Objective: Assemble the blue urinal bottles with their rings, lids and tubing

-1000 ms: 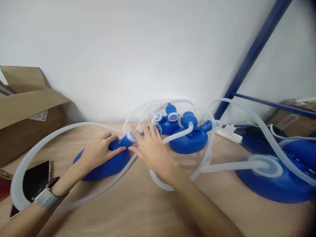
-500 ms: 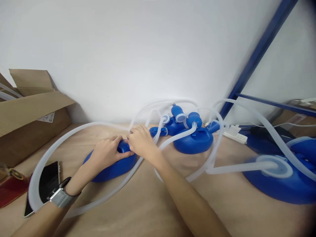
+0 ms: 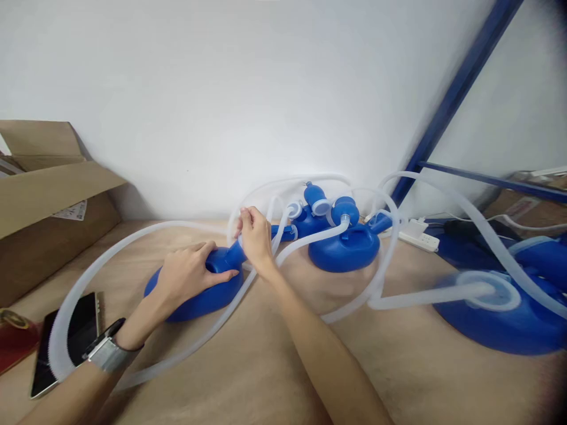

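A blue plastic urinal bottle (image 3: 201, 304) with a handle and a slanted neck lies on the brown surface. My left hand (image 3: 188, 271) holds it from above, fingers over the handle area and thumb along the near side. At the upper end of the neck (image 3: 234, 254), my right hand (image 3: 254, 239) is closed around the mouth. A whitish edge of a cap shows beside its fingers; the rest of that cap is hidden. A long translucent corrugated hose (image 3: 84, 280) loops round the bottle on the left and passes in front of it.
More blue bottles (image 3: 343, 254) with hoses stand to the right, one large (image 3: 491, 330) at the near right. A cardboard box (image 3: 57, 206) is at left, with a tablet-like device (image 3: 66, 336) and a red object (image 3: 18, 345). A power strip (image 3: 419, 238) lies by the blue frame (image 3: 456, 100).
My right hand has moved up and turned at the neck, so more of the blue neck shows. My left hand stays on the bottle. The view has shifted slightly.
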A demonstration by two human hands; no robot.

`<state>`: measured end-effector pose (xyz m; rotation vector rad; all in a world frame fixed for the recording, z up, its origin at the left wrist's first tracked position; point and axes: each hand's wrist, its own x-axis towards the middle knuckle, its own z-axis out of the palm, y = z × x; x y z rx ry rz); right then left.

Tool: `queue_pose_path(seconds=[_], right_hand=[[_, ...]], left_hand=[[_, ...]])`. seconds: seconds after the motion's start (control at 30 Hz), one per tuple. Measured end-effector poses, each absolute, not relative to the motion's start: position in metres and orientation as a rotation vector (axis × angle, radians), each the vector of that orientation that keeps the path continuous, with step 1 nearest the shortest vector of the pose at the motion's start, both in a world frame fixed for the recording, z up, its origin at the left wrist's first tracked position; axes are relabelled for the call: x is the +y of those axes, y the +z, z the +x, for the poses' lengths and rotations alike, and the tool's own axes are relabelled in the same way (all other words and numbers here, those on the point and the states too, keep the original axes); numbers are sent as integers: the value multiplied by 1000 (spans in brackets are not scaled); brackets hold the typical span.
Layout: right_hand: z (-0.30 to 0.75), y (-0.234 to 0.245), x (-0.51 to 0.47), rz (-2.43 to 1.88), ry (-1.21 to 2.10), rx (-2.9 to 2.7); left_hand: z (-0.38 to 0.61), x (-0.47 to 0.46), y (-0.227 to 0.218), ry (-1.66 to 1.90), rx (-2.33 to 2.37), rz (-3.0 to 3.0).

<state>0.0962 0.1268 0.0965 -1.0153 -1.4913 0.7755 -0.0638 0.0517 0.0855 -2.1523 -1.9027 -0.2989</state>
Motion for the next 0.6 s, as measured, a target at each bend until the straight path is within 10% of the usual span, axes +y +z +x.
queue_pose_path(seconds=[0.4,0.6], right_hand=[[161,117,131,-979,1271,-2107],[164,128,114,-847,923,-2635]], left_hand=[[-89,58,94,-315,-1953,-2235],[-133,73,96,-337,-1834,-2376]])
